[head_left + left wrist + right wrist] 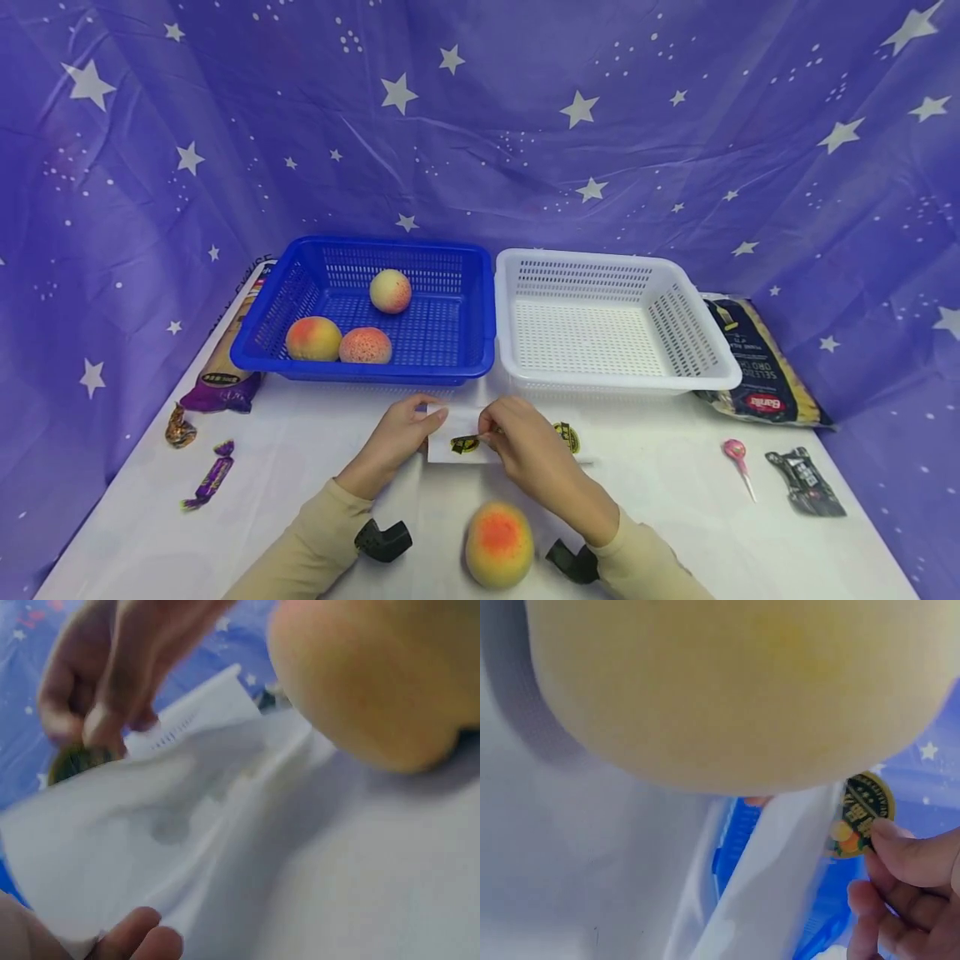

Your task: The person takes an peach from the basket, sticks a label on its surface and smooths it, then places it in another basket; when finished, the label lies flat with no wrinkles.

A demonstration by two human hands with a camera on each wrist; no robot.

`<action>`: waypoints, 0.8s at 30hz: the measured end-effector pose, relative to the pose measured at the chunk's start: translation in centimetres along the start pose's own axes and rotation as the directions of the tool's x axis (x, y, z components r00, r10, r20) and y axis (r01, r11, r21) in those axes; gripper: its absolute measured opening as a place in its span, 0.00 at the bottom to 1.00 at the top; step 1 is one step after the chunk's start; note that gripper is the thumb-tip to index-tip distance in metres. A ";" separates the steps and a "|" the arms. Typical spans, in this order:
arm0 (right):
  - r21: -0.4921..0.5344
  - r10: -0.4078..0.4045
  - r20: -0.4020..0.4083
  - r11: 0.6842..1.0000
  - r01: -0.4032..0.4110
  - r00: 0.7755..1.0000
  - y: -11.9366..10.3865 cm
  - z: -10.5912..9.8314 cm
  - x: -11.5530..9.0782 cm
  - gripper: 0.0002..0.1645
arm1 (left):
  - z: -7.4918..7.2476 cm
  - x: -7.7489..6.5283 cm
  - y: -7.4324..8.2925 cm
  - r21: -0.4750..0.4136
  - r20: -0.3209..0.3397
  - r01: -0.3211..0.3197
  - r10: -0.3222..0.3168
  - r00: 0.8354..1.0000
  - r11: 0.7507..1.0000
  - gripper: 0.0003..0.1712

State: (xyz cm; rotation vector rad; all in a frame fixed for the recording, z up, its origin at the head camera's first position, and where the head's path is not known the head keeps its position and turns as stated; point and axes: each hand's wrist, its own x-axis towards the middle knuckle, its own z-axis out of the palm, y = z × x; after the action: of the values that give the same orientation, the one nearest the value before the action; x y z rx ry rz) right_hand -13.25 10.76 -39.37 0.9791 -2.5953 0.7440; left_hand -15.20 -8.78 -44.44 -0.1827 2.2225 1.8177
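My left hand (397, 440) holds the left end of a white sticker sheet (441, 452), thumb on top; its fingertips (154, 941) show at the sheet's edge in the left wrist view. My right hand (534, 450) pinches a round black-and-gold sticker (868, 814) between thumb and finger, at the sheet's edge in the right wrist view. In the head view that sticker is partly covered by the fingers. Another black-and-yellow sticker (567, 437) lies on the sheet right of this hand. A yellow-red peach (499, 546) sits on the table between my forearms.
A blue basket (480, 358) with three peaches stands behind, beside a white basket (622, 382). Bagged goods flank them, including a dark pasta bag (757, 367). Wrapped candies lie left, with a pink lollipop (736, 451) and a black packet (806, 482) right. Black angled pieces (383, 541) sit near both wrists.
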 end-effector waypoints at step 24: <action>0.012 0.158 -0.125 0.987 -0.158 0.980 2.1 -4.5 -3.2 0.13 | 5.1 -10.4 0.7 0.737 0.279 -0.492 0.455 0.846 0.463 0.42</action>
State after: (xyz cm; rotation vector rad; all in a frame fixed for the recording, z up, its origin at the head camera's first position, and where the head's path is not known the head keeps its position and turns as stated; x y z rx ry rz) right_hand -12.01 16.32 -37.69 0.7082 -2.5837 0.8189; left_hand -4.80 -4.40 -41.83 0.7287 2.9962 0.7553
